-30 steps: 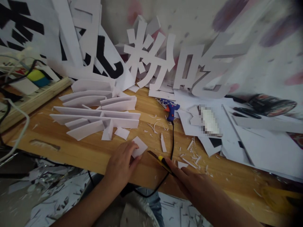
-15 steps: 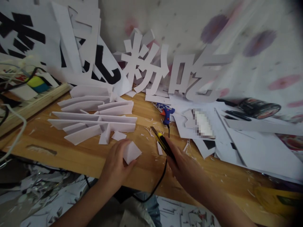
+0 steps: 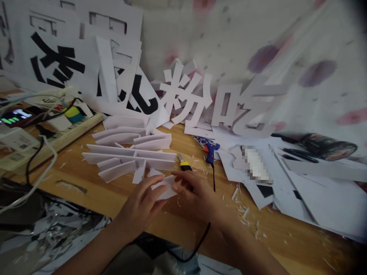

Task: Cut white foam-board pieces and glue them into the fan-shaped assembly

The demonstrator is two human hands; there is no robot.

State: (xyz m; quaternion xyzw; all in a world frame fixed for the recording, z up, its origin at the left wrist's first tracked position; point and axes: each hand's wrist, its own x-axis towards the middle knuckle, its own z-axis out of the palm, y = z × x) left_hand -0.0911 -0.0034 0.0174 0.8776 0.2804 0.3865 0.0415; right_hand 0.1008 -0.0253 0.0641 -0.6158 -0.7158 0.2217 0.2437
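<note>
My left hand (image 3: 143, 196) grips a small white piece of foam board (image 3: 164, 190) between thumb and fingers, low over the front of the table. From the other side my right hand (image 3: 197, 193) bends its fingertips onto the same piece. Just beyond the right hand's knuckles a yellow and black utility knife (image 3: 185, 165) shows its blade and front end; the hand covers the rest, and whether it lies on the table or stays in the hand I cannot tell. Close behind stands a white foam-board character (image 3: 129, 154) built of upright strips.
A blue hot glue gun (image 3: 210, 148) with a black cord lies behind my right hand. White cut-out characters (image 3: 183, 91) lean at the back. White sheets (image 3: 329, 194) and offcuts cover the right side. Cables and a power strip (image 3: 60, 124) sit left.
My right hand has moved left to the white piece and its fingers now touch it; the knife was plainly in its grip before. The camera view has shifted up and left.
</note>
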